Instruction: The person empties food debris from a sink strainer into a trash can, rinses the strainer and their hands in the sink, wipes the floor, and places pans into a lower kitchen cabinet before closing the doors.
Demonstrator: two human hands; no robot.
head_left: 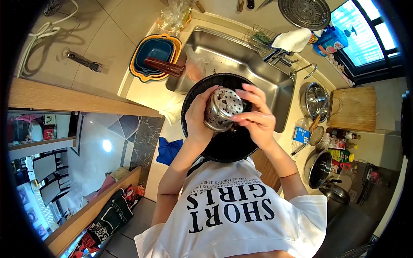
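Two hands, one metal strainer. The left hand (202,112) is curled around the side of the strainer (220,111); the right hand (259,120) is spread, its fingertips at the edge of the perforated end, and whether it bears any weight cannot be told. The strainer, a silvery cylinder, is held above one black container (228,148), tilted so that its holed end shows; dark bits cling to the metal. Its far side is hidden, and the contents of the container are too dark to make out. Beyond lies one steel sink (221,49), partly covered by the container, with one clear plastic bag (195,66) inside. On the counter (133,95), left: nested blue and yellow basins (155,48), crossed by a bundle of brown chopsticks (162,66), too tightly grouped to count. Right: one wooden cutting board (355,109); bottles (342,155), partly overlapping, number uncertain.
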